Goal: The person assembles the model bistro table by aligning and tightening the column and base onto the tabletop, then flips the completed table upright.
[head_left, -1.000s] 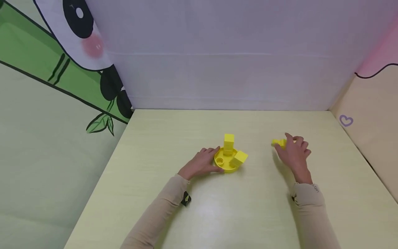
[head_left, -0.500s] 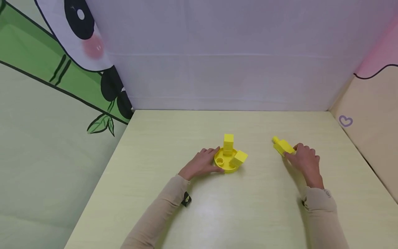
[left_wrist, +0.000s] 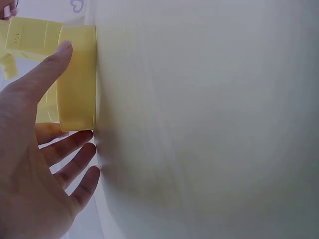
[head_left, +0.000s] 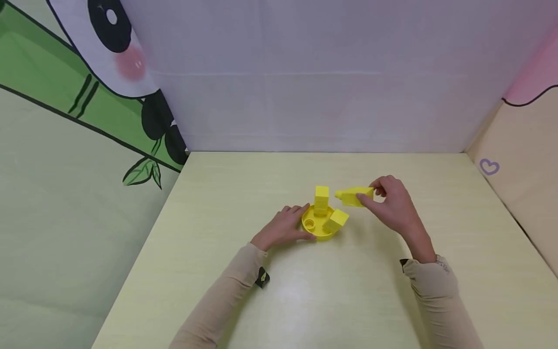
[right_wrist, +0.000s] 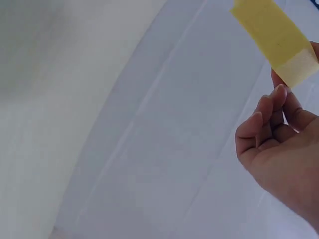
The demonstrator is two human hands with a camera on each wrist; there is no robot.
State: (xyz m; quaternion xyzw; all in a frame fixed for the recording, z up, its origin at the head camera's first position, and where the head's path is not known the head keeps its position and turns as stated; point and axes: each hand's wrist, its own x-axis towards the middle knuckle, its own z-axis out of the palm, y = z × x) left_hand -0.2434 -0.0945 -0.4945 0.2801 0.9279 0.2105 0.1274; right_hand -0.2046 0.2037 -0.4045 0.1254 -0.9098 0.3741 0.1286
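Observation:
My left hand [head_left: 283, 228] holds a round yellow base [left_wrist: 78, 84] on the table, thumb on its near side and index finger at the far side. Two square yellow blocks stand on the base: one upright [head_left: 321, 196] at the back, the other leaning outward [head_left: 337, 220] at the right. At the left of the base, a raised ring socket [head_left: 309, 224] shows with no block on it. My right hand [head_left: 394, 203] pinches a long yellow block with a narrow round neck [head_left: 350, 197] by its wide end. It lies sideways above the table, neck pointing left, beside the upright block.
The pale wooden table [head_left: 244, 184] runs back to a lilac cloth wall [head_left: 305, 111]. A printed cloth [head_left: 56, 194] hangs along the left, and a beige panel with a heart [head_left: 489, 167] borders the right.
The right hand drew the necked block toward the person and right, then carried it left, close to the base. The neck now points left. The left hand and base have stayed put.

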